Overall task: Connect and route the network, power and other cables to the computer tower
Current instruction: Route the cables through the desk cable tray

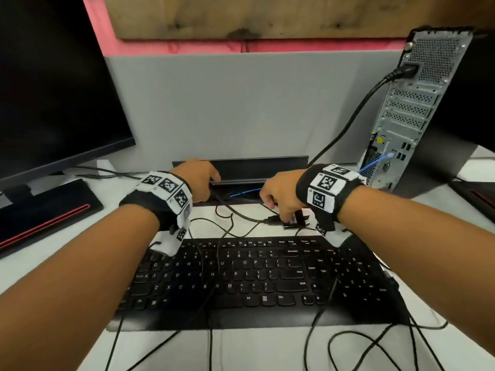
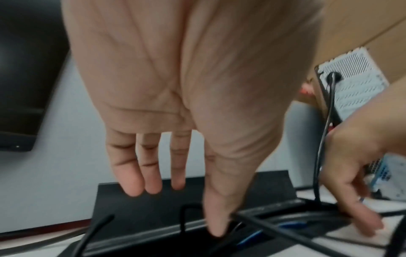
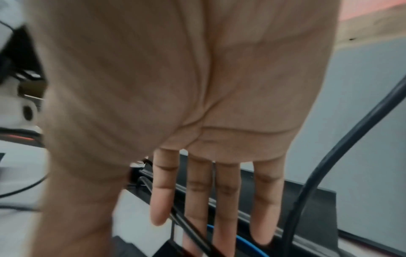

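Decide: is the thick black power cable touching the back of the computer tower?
Touching. In the head view the power cable ends in a plug seated in the tower rear panel's upper socket.

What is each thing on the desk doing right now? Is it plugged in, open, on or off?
monitor: screen dark.
power cable: plugged into the tower's back.
blue network cable: plugged into the computer tower.
cable slot: lid up, cables run inside.
left hand: fingers straight, at the slot.
right hand: fingers straight, among cables.
keyboard: loose cables lie across it.
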